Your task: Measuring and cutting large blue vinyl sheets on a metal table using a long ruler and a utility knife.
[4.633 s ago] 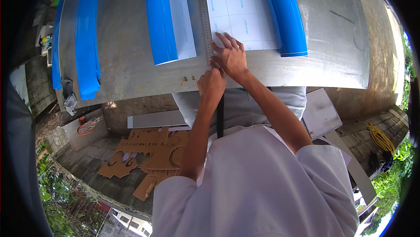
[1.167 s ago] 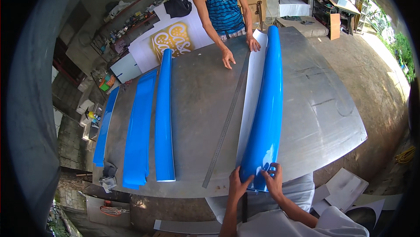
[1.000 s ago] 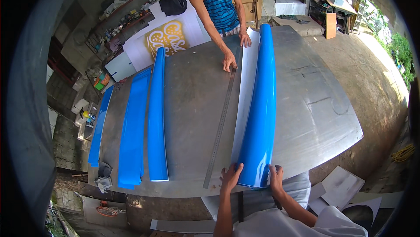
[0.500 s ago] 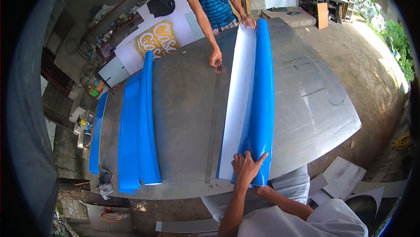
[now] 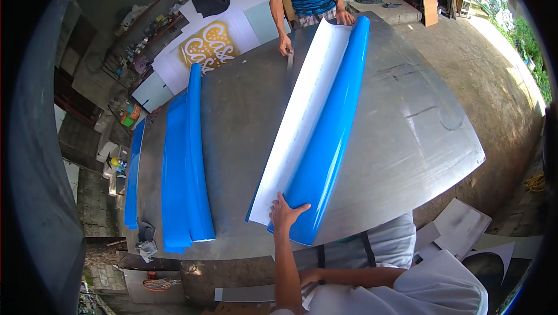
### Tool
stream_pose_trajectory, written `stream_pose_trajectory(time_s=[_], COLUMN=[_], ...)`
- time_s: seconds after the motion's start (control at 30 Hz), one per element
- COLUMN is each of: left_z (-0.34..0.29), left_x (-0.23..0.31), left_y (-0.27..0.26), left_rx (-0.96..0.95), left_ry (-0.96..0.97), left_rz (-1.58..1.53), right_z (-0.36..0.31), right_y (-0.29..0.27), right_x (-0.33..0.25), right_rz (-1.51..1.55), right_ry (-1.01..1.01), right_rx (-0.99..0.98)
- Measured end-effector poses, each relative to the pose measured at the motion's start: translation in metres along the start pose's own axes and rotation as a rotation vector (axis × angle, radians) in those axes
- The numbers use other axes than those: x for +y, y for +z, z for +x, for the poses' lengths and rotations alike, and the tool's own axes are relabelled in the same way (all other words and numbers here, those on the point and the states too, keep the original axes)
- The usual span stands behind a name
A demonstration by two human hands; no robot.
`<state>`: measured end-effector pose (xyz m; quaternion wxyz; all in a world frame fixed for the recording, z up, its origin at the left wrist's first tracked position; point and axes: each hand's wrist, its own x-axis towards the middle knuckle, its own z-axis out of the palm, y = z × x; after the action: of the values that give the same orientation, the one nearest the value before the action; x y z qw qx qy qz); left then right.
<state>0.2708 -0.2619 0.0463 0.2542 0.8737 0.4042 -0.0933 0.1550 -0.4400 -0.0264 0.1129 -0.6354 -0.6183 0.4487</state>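
Note:
A large blue sheet (image 5: pixel 325 169), part-rolled with its white backing (image 5: pixel 302 123) showing, lies slantwise across the metal table. My left hand (image 5: pixel 283 213) rests on its near end, fingers spread over the white backing and thumb out across the blue. My right hand (image 5: pixel 311 276) is low by my body, off the table's near edge; its fingers are hidden behind my left forearm. Across the table, a co-worker's hand (image 5: pixel 345 17) holds the sheet's far end. The co-worker's other hand (image 5: pixel 285 46) is at the far end of a metal ruler (image 5: pixel 290 62), mostly covered by the sheet.
More blue sheets (image 5: pixel 177 169) lie on the left of the metal table (image 5: pixel 401 158), with a narrow blue strip (image 5: pixel 134 175) beyond them. Dark crumpled material (image 5: pixel 145 239) sits at the near left corner. White boards (image 5: pixel 459 222) lean on the ground at the right.
The near end of the blue sheet has swung left, covering most of the ruler. My left hand has moved left with it; my right hand has come away from the sheet's near end.

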Motion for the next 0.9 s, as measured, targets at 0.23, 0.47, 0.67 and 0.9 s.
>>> stream_pose_trajectory(time_s=[0.23,0.47,0.67,0.9], left_z=[-0.096,-0.142,-0.113,-0.119], left_x=[0.05,0.057,0.048,0.05], left_y=[0.036,0.078,0.104,0.095], left_rx=[0.072,-0.15,-0.124,-0.239], left_ry=[0.562,1.084,0.398,0.374], left_rz=[0.158,-0.084,-0.01,-0.111], right_z=[-0.057,-0.137,-0.081,-0.097], right_y=[-0.132,-0.274,-0.292,-0.325], right_x=[0.046,0.073,0.194,0.227], right_rz=[0.323,0.244,-0.553,-0.841], right_ry=[-0.744,0.004,0.482,0.631], right_rx=[-0.421,0.1,0.247,0.021])
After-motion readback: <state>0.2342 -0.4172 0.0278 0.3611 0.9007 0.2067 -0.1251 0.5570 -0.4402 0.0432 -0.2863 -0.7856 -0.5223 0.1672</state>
